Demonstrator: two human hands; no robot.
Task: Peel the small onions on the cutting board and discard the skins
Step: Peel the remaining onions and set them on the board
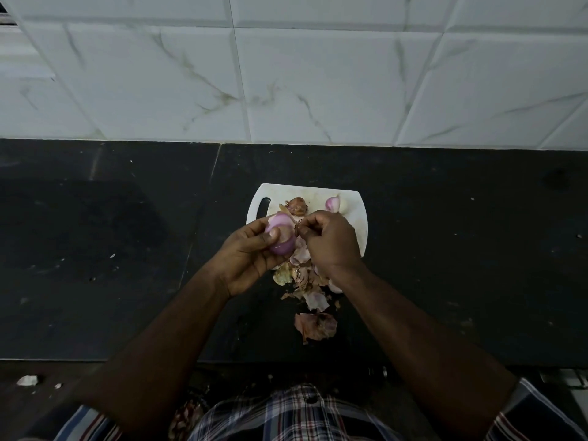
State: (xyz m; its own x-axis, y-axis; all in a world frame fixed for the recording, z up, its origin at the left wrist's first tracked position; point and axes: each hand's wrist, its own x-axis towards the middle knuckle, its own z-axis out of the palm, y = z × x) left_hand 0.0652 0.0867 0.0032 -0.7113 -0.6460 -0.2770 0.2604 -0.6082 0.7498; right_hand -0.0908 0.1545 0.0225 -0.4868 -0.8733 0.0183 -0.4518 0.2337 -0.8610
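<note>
Left hand (251,249): fingers curled round a peeled pink onion (280,232), held above the left edge of the cutting board (358,218)
Right hand (331,241): fingers pinch a brown skin strip (297,230) just right of that onion
Far board: 1 unpeeled onion (296,205), 1 peeled onion (332,204)
Loose skins (313,300): near board edge, spilling onto the dark counter (127,249)

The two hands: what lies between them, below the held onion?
In the head view, loose pale onion skins lie on the cutting board between the left hand and right hand.
</note>
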